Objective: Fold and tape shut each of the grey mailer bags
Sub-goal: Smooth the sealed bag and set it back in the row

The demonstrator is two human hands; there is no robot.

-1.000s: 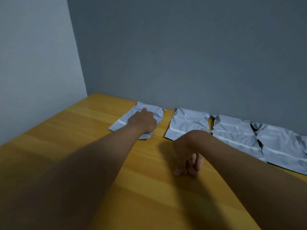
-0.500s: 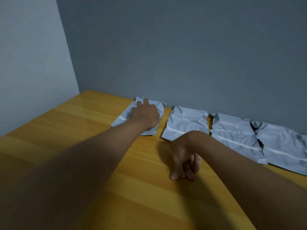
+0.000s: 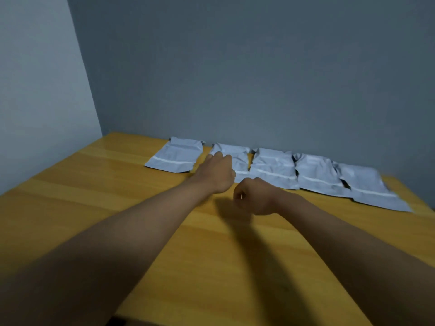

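Mailer bags are what I'm dealing with, five grey ones in a row along the far edge of my table [image 3: 94, 208], each with its long axis running away from me toward the wall. Going left to right: the first mailer [image 3: 175, 156] sits just off to the left of my left hand [image 3: 217, 174], not touching. The second mailer [image 3: 235, 152] is right under and just past my left fingers, which look loosely curled over it; I can't tell if they're actually pinching it. So my left hand is clearly the nearer one. My right hand [image 3: 255, 196] is curled into a fist, holding nothing that I can see, hovering just short of the row. The other three bags lie off to its right.

Compared with half a second ago, my left hand has slid off the first mailer onto the second, and my right has lifted off the wood.
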